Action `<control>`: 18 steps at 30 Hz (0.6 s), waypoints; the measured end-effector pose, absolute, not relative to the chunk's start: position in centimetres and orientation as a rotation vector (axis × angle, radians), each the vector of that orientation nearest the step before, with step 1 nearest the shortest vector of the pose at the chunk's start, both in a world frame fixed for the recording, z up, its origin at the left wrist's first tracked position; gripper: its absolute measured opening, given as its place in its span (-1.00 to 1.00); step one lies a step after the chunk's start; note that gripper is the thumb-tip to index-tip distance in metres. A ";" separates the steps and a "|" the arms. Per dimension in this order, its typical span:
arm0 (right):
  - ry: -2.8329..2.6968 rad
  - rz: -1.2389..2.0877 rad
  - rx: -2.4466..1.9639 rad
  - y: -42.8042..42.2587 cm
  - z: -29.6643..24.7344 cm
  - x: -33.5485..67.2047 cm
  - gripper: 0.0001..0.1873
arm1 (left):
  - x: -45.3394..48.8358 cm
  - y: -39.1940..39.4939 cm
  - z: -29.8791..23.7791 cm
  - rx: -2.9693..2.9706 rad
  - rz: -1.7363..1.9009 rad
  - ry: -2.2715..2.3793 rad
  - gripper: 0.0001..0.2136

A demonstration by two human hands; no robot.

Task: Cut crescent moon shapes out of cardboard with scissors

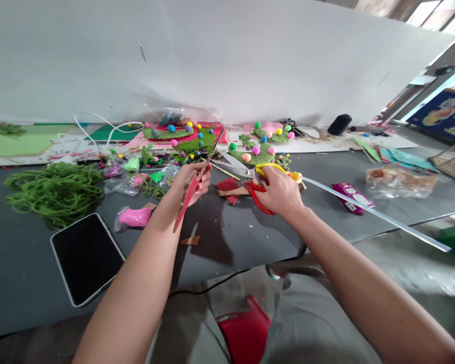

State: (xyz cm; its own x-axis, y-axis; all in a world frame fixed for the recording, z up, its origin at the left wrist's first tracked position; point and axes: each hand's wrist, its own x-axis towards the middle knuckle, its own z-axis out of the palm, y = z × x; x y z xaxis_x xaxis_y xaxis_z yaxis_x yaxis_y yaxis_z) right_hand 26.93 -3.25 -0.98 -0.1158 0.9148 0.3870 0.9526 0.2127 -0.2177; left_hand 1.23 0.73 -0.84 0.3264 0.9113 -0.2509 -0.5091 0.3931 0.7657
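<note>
My left hand [189, 184] grips a thin strip of red cardboard [190, 197], held on edge so that it slants up and away from me. In my right hand [282, 192] is a pair of scissors [261, 199] with red and yellow handles. Their blades [235, 164] are spread and point left toward the strip; whether they touch it I cannot tell. Below the blades, red and brown cardboard scraps [231, 190] lie on the dark table [227, 247]. A small brown offcut [190, 240] rests nearer to me.
Green cord [56, 189] lies heaped at left, behind a tablet [87, 258]. Pink clay [135, 217] in plastic sits beside it. Green felt pieces with pompoms [200, 139] fill the back. A clear stick [379, 215] overhangs the right edge near a purple packet [352, 198].
</note>
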 end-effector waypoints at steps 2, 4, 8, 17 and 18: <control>-2.063 -0.120 -1.705 -3.1 -1.3 27.0 -0.72 | 1.0 0.6 -0.6 0.614 0.961 0.721 -0.76; -2.073 -0.144 -1.667 -3.0 -1.5 27.2 -0.71 | 0.8 0.6 -0.6 0.568 0.929 0.702 -0.73; -2.049 -0.184 -1.608 -3.1 -1.7 27.5 -0.75 | 0.4 0.9 -1.7 0.494 0.868 0.680 -0.64; -2.099 -0.133 -1.628 -3.2 0.0 28.5 -0.74 | -0.2 2.2 -1.5 0.487 0.436 0.999 -0.66; -2.119 -0.140 -1.617 -3.2 0.2 28.7 -0.76 | -0.4 2.4 -1.0 0.479 0.362 1.039 -0.63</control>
